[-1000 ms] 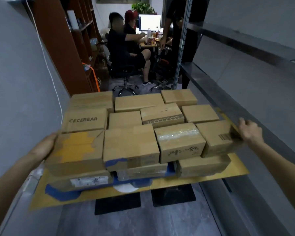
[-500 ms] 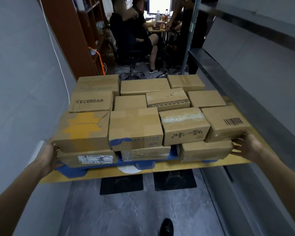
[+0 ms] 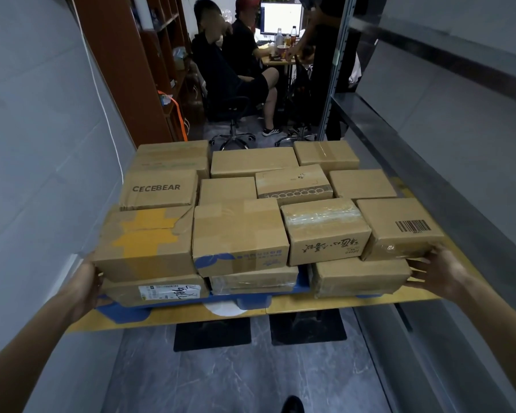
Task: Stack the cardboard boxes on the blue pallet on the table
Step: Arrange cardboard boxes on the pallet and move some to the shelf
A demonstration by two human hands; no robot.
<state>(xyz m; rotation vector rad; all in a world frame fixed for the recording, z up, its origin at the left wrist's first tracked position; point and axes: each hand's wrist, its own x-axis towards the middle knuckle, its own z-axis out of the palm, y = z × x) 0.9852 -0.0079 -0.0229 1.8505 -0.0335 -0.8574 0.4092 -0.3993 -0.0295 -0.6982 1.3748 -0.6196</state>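
Now both hands sit lower on the stack than a second ago. The left hand (image 3: 85, 283) has slid down from the flank of the yellow-taped box (image 3: 146, 242) to the seam between it and the labelled box (image 3: 155, 292) beneath, at lower left. Its fingers are hidden behind the cardboard, so I cannot tell how they lie. The right hand (image 3: 437, 271) has dropped from the far end of the barcode box (image 3: 399, 228) to the lower right. Its fingers are spread and fairly straight against that box and the bottom-tier box (image 3: 361, 277), gripping nothing. The barcode box looks squarer, so this reads as final tidying.

The blue pallet (image 3: 125, 312) sits on the yellow table (image 3: 325, 307) at mid-frame, filled edge to edge. It carries two tiers at the front and the CECEBEAR box (image 3: 158, 189) further back. Every box is closed, so the contents are unseen.
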